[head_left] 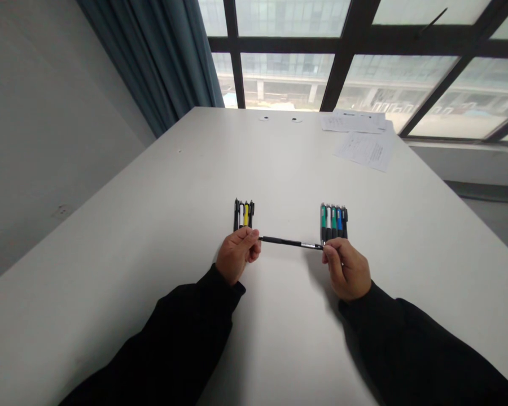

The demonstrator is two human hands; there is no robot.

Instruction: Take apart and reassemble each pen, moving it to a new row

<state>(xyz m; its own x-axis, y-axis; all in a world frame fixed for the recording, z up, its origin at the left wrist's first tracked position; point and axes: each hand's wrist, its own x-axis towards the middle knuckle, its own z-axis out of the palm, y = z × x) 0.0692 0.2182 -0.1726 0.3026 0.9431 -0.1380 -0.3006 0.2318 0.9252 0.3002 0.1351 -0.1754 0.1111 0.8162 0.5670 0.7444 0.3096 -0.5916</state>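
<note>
A slim black pen (pixel 285 242) with a pale label near its right end is stretched level between both hands, above the table. My left hand (pixel 239 254) is closed, pinching the left end of the pen between thumb and fingers. At the other end, my right hand (pixel 347 267) pinches it the same way. Behind my left hand lies a row of pens (pixel 244 213), with black, white and yellow barrels; their lower ends are partly hidden. Another row of pens (pixel 333 220), green, white, blue and black, lies side by side just beyond my right hand.
The white table (pixel 161 225) stretches toward a window with dark frames (pixel 279 45). Printed papers (pixel 362 144) lie at its far right. Two round cable-hole covers (pixel 296 119) sit near the back edge. A blue curtain (pixel 161 62) hangs at the far left.
</note>
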